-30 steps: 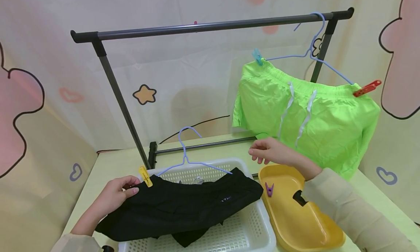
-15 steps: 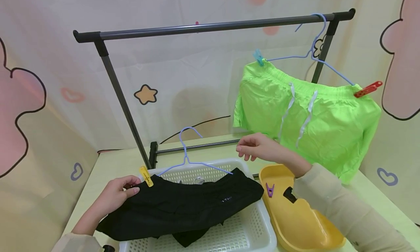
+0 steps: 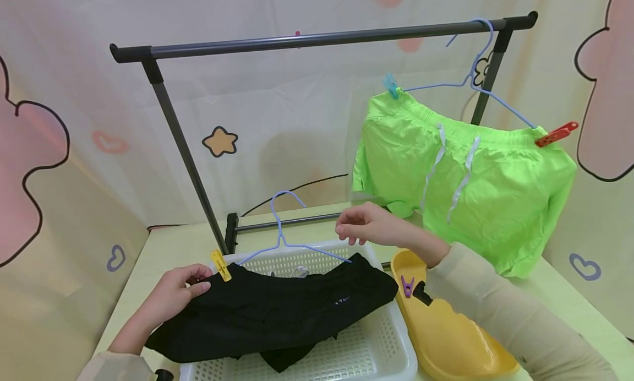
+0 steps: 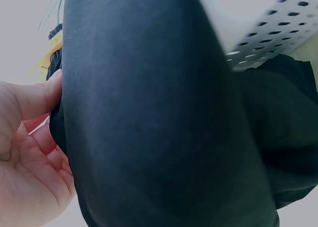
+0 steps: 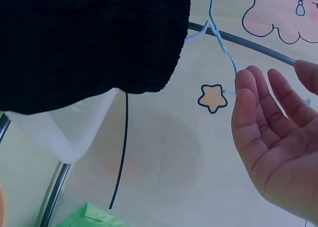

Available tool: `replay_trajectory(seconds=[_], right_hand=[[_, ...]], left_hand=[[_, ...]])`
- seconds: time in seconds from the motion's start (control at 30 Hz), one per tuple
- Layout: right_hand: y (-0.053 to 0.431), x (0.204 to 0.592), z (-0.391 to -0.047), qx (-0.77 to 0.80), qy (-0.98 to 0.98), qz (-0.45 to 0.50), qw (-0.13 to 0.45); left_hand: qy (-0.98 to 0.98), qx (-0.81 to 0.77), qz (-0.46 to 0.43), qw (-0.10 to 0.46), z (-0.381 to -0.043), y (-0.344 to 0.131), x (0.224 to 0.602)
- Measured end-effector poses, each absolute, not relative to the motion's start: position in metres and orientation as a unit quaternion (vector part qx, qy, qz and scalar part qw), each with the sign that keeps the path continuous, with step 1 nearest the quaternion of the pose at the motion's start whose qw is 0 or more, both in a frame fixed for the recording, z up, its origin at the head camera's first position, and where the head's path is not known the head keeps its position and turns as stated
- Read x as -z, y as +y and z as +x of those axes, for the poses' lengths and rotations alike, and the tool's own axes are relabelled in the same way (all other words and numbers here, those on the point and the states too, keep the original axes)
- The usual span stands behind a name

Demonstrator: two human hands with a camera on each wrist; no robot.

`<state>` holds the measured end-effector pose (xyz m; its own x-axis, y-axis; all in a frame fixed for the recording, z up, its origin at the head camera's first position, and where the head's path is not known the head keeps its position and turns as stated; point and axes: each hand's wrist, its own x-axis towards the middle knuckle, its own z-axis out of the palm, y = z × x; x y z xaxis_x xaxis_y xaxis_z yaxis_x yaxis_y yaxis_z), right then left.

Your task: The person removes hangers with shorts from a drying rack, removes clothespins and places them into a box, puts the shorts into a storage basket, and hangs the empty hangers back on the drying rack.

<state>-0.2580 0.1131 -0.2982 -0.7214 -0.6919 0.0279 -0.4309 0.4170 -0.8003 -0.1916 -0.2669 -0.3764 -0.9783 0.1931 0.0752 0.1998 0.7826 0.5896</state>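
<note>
My left hand (image 3: pixel 170 293) pinches the waist corner of the black shorts (image 3: pixel 292 309), just beside a yellow clothespin (image 3: pixel 220 265). That clothespin fastens the shorts to one end of a blue hanger (image 3: pixel 280 232); the other end meets the waistband's right side with no pin there. In the left wrist view the thumb (image 4: pixel 47 90) lies against the black cloth. My right hand (image 3: pixel 369 224) hovers above the basket's back right corner, right of the hanger, its fingers loosely bent around nothing. The right wrist view shows the same hand (image 5: pixel 278 142) with its palm bare.
Under the shorts stands a white perforated basket (image 3: pixel 406 348). To its right, a yellow tray (image 3: pixel 465 337) holds a purple clothespin (image 3: pixel 407 286). Behind is a dark metal rack (image 3: pixel 317 38), where bright green shorts (image 3: pixel 465 172) hang pinned to another hanger.
My right hand has moved left from near the green shorts toward the blue hanger over the basket. The left hand and the black shorts have stayed in place.
</note>
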Motion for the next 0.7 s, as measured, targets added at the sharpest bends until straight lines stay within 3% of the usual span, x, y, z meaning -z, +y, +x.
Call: replay_trajectory(seconds=[0.7], right_hand=[[0.072,0.299,-0.26,0.419,0.806,-0.371,0.191]], left_hand=[[-0.944,0.312,-0.106,0.008,-0.191,-0.266,0.374]])
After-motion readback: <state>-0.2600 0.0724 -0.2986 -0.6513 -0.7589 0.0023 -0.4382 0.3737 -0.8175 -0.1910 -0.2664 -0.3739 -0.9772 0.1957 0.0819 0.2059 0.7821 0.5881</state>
